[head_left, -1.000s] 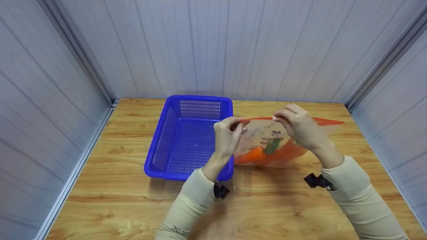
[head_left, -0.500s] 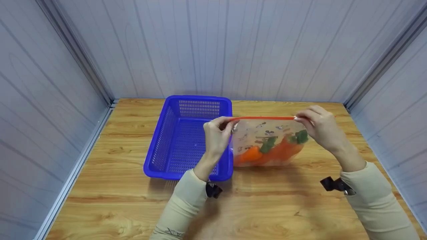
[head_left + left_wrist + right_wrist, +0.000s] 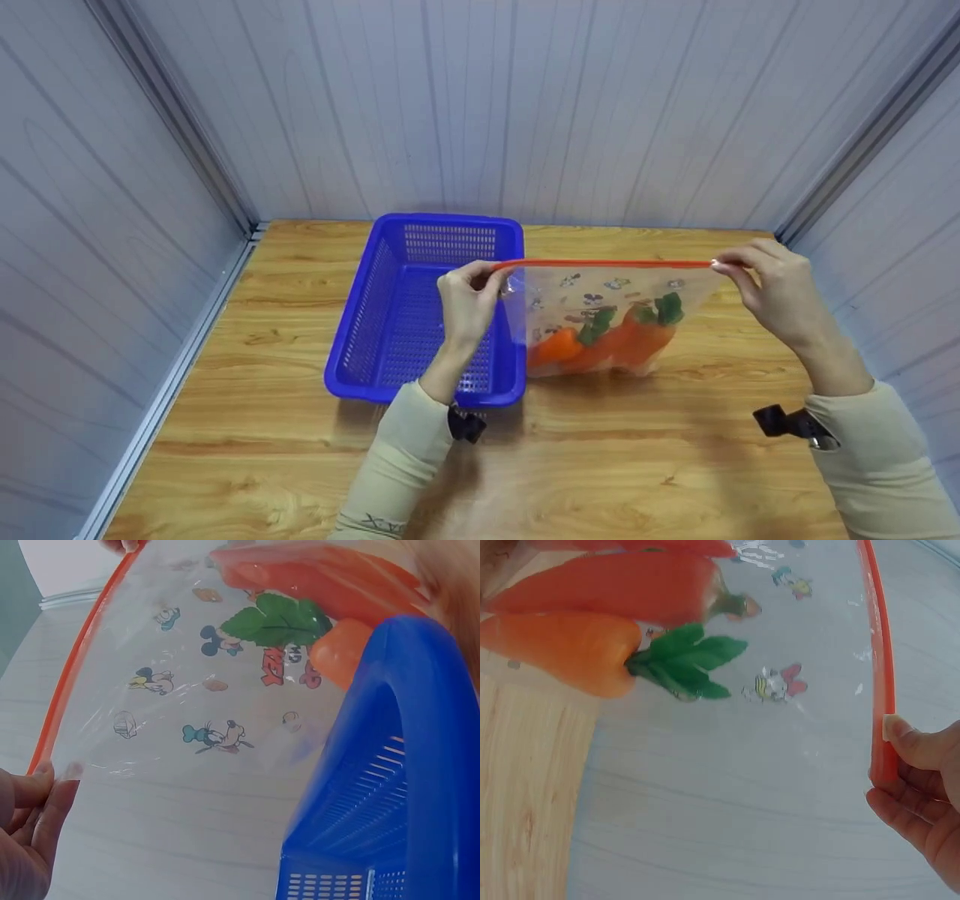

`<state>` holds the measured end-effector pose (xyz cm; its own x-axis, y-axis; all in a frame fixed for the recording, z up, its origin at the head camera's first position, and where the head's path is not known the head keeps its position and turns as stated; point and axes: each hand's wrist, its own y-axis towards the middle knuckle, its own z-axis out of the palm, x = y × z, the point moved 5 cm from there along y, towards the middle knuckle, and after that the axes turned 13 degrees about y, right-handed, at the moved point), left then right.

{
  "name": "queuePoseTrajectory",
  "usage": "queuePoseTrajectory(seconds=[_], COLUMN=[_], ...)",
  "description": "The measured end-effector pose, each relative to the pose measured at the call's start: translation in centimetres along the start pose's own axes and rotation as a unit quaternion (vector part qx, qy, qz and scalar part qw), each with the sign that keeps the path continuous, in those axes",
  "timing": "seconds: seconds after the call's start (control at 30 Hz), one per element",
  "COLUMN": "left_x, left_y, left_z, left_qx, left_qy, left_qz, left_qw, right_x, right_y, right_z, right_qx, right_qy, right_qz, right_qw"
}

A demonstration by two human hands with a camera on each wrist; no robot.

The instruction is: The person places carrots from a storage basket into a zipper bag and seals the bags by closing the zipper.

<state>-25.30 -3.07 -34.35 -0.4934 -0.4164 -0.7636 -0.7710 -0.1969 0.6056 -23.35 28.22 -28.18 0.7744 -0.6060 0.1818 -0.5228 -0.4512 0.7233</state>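
A clear zip bag (image 3: 555,292) printed with cartoon figures hangs upright, its red-orange zip strip (image 3: 607,263) stretched straight across the top. Through the film show orange carrots (image 3: 559,346) with green leaves; a red pepper (image 3: 622,589) lies beside a carrot in the right wrist view. My left hand (image 3: 466,307) pinches the left top corner of the bag, over the right side of the blue basket. At the strip's other end, my right hand (image 3: 776,292) pinches between thumb and fingers. The bag's bottom appears close to the table; whether it touches cannot be told.
The blue plastic basket (image 3: 517,390) with slotted walls stands left of the bag, partly behind my left hand. Wood-grain table (image 3: 600,465) lies underneath. Pale panel walls (image 3: 480,112) enclose the back and both sides.
My right hand has moved right along the zip strip to its far end. The left hand has shifted a little left, and the strip is now fully drawn out.
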Motion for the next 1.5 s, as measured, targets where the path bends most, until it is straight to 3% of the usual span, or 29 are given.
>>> queuePoseTrajectory(seconds=[0.1,0.23,0.43,0.8,1.13,1.5], left_x=[1.3,1.5,1.0,1.2,2.3,4.6], left_y=[0.1,0.1,0.2,0.7,1.8,3.3], left_z=[0.3,0.3,0.4,-0.1,-1.5,-2.4], left_qx=[-0.001,0.000,0.007,0.063,0.105,0.136], left_qy=[0.001,0.009,0.062,0.112,0.211,0.274], left_qz=[-0.001,0.003,0.021,0.033,0.033,0.002], left_qw=[1.0000,1.0000,0.9978,0.9911,0.9713,0.9519], right_x=[-0.2,-0.3,-0.5,-1.8,-4.6,-8.4], right_y=[-0.3,-0.5,-0.8,-0.9,-0.7,-1.6], right_z=[-0.2,-0.3,-0.1,0.7,2.4,5.5], right_qx=[-0.005,-0.006,-0.021,-0.039,-0.056,-0.027], right_qy=[-0.004,-0.005,-0.006,-0.027,-0.035,-0.042], right_qz=[0.006,0.024,0.050,0.099,0.132,0.151], right_qw=[1.000,1.000,0.999,0.994,0.989,0.987])
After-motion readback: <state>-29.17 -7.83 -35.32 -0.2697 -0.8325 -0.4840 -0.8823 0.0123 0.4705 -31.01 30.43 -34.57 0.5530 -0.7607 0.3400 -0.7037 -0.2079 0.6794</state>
